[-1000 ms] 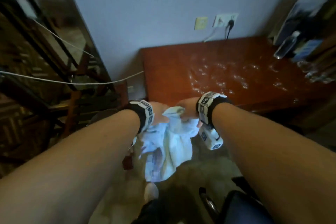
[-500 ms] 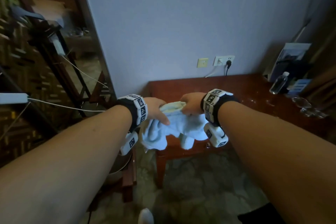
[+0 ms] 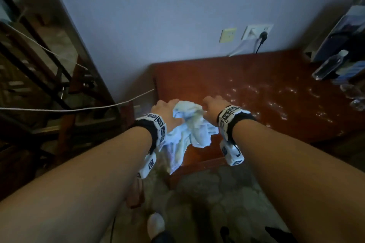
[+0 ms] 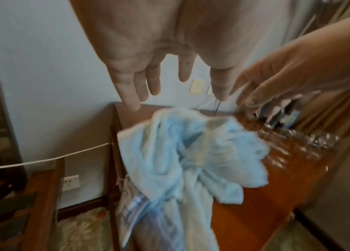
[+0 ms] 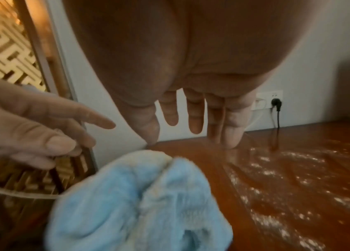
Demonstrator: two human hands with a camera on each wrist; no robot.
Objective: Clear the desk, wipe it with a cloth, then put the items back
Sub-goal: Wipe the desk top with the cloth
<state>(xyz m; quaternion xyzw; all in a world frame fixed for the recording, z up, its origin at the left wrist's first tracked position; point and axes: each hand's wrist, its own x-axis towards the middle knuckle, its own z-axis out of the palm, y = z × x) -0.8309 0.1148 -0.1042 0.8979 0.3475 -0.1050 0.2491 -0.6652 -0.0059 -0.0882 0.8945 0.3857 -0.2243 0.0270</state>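
Note:
A crumpled light-blue cloth point(image 3: 187, 124) point(image 4: 191, 161) point(image 5: 139, 203) lies on the left front corner of the red-brown desk point(image 3: 256, 77) point(image 4: 277, 186) point(image 5: 298, 169), with part of it hanging over the edge. My left hand point(image 3: 166, 108) point(image 4: 169, 88) is over its left side and my right hand point(image 3: 213, 104) point(image 5: 191, 125) over its right side. The wrist views show both hands with straight, spread fingers just above the cloth. Whitish smears point(image 3: 276, 94) point(image 5: 287, 178) cover the desk top right of the cloth.
A water bottle point(image 3: 329, 65), a brochure stand point(image 3: 347, 31) and glasses point(image 3: 353, 94) crowd the desk's far right end. A plugged wall outlet point(image 3: 258, 31) sits behind the desk. A white cord point(image 3: 79, 108) runs left of it, above a wooden rack point(image 3: 65, 124).
Both hands gripped the bunched cloth in the air before. They have lowered it onto the desk's left front corner and their fingers have opened off it.

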